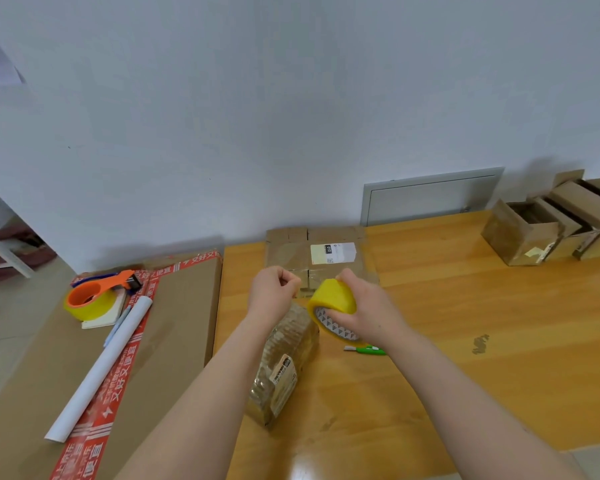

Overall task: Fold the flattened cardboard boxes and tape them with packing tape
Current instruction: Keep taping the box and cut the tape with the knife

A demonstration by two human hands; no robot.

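Observation:
My right hand [364, 308] grips a yellow roll of packing tape [333, 299] held above the wooden table [465, 306]. My left hand [274, 292] is curled beside it and pinches what looks like the clear tape end drawn off the roll. Just beyond both hands stands a folded cardboard box [326, 252] with a white label on top. Below my left wrist lies a wrapped bundle of flattened cardboard boxes [284, 368].
A green utility knife [366, 349] lies under my right wrist. On the left, a large flat carton [174, 323] carries an orange tape dispenser [97, 296], a white paper roll [101, 368] and a pen. Several folded boxes [551, 223] stand at the far right.

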